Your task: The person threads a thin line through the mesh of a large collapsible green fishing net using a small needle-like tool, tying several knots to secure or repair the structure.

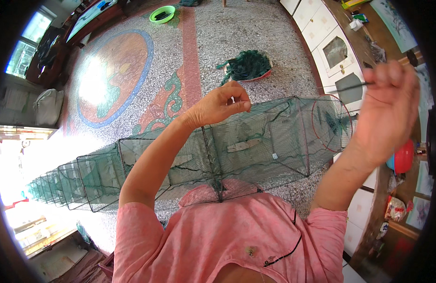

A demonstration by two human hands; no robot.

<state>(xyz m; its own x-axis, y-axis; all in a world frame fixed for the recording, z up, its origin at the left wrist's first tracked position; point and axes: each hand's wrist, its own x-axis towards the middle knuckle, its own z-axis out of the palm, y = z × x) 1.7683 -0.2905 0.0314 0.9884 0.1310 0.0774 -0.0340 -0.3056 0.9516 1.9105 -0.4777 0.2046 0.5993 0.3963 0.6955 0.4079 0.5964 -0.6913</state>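
A long green mesh net trap [246,146] with square dark frames and a red ring [313,120] at its right end stretches across my lap, narrowing into the glare at left. My left hand [223,104], fingers curled, is raised at the trap's upper edge; whatever it may hold is too small to see. Up at the right, my right hand [387,108] is closed on a thin dark strand or stick [350,87] pointing leftward above the ring.
A tray of dark green netting [246,66] and a light green basin [162,15] lie on the patterned floor [166,61]. White cabinets [321,37] line the right, with a red basin [402,158]. Furniture and a white sack [49,106] stand at left.
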